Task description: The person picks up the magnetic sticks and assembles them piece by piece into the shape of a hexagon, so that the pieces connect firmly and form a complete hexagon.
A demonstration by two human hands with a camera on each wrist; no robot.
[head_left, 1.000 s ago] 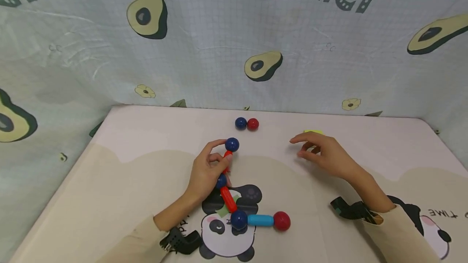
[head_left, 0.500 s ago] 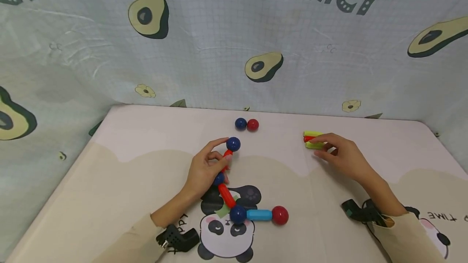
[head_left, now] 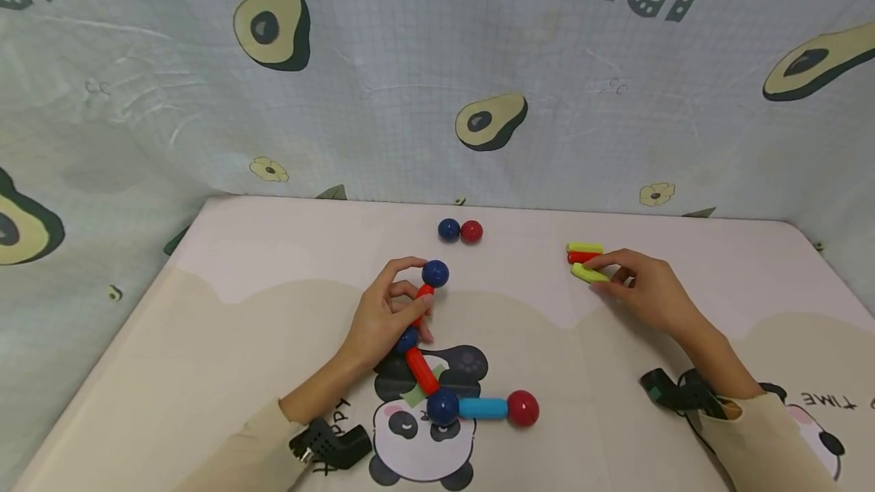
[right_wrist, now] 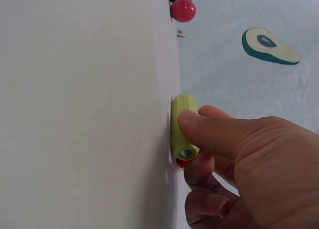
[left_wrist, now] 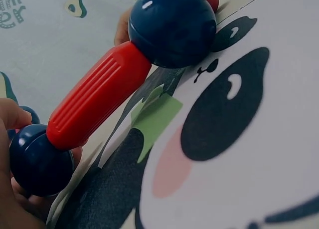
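My left hand (head_left: pixel 385 315) grips the upper part of a chain of balls and rods, its thumb and fingers around a red rod (head_left: pixel 424 292) below a blue ball (head_left: pixel 435 273). Another red rod (left_wrist: pixel 99 94) links two blue balls lower down. From the bottom blue ball (head_left: pixel 443 407) a light blue rod (head_left: pixel 482 408) runs right to a red ball (head_left: pixel 522 408). My right hand (head_left: pixel 645 288) pinches a yellow-green rod (right_wrist: pixel 184 131) between thumb and fingers; a small metal disc shows in its end. The rod lies at an angle beside the other rods.
Beyond the pinched rod lie a red rod (head_left: pixel 581 257) and a second yellow-green rod (head_left: pixel 584 247). A loose blue ball (head_left: pixel 449 230) and red ball (head_left: pixel 472 231) sit side by side near the table's back edge. A printed curtain (head_left: pixel 383 36) hangs behind the table.
My right hand has moved right and down onto the rods and now pinches the nearest yellow-green one, which has turned away from the others. The left hand keeps its grip on the chain.
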